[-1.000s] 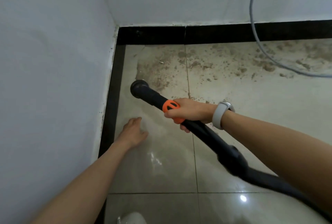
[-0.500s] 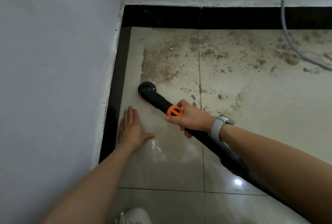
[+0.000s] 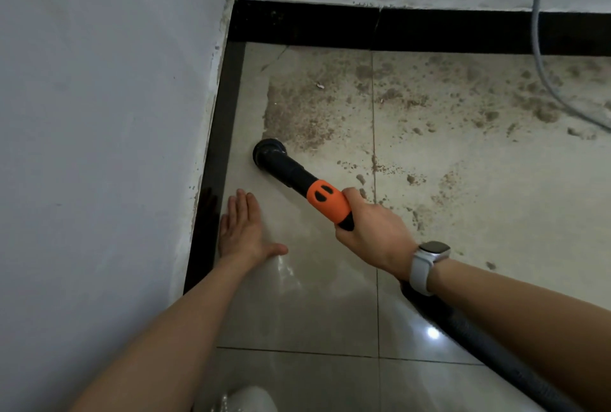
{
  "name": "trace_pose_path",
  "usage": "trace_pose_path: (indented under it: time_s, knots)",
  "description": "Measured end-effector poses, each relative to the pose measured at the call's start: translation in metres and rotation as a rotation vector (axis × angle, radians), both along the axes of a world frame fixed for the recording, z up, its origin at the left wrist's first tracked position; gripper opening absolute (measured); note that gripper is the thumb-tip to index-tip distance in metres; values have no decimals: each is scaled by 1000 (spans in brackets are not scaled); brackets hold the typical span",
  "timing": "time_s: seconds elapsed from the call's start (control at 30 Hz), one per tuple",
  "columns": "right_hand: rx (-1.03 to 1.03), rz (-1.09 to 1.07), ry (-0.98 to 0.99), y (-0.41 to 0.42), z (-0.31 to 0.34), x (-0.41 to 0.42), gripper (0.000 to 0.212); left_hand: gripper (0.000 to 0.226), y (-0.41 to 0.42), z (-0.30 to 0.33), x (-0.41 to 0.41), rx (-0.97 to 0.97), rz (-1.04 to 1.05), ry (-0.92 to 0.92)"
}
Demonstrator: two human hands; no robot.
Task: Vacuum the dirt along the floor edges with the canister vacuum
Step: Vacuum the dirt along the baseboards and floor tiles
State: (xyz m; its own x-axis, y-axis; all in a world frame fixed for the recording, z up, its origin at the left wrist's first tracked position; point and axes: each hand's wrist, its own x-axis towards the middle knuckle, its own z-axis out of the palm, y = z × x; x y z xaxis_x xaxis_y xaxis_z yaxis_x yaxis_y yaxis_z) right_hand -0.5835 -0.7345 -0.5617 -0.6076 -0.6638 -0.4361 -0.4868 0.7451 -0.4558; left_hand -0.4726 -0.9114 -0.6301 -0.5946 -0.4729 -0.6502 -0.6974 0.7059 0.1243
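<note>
The right hand (image 3: 372,234) is clenched around the wand (image 3: 299,180) just behind its orange collar (image 3: 328,201), fingers wrapped under the tube. The left hand (image 3: 243,229) lies flat on the floor (image 3: 314,296), fingers straight and thumb spread, beside the black skirting (image 3: 216,180) of the left wall; it holds nothing and appears to serve as a brace. The wand's long axis runs from the grip up and to the left, ending at the round nozzle (image 3: 269,152), which sits on or just above the tile near the left skirting. The hose (image 3: 479,342) trails from behind the right wrist toward the lower right. The dirt (image 3: 297,114) starts at the nozzle's far rim and lies ahead of it and to its right, away from the grip, spreading toward the corner and along the back skirting (image 3: 429,31). The tile between nozzle and person looks clean. Judged from this layout, the next stroke calls for pushing the wand forward along its own axis and sweeping right; the right hand alone controls that motion. A grey cable (image 3: 542,48) hangs down the back wall and crosses the dirt at the far right; a sweep in that direction risks catching it. A watch (image 3: 429,256) sits on the right wrist.
</note>
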Motion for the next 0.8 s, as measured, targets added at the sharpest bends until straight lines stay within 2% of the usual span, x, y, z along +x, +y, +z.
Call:
trace_pose_path:
  time_s: [0.13, 0.33, 0.57, 0.8]
  knots:
    - [4, 4, 28, -20, 1, -14, 31, 126, 1, 1, -3, -3, 20, -16]
    - [-22, -137, -24, -36, 5, -35, 33, 128, 2, 3, -6, -3, 31, -21]
    - [8, 1, 39, -43, -2, -11, 26, 126, 4, 6, -8, 0, 40, -30]
    - [-14, -96, 96, -62, 2, -32, 23, 128, 3, 8, -10, -4, 17, -56]
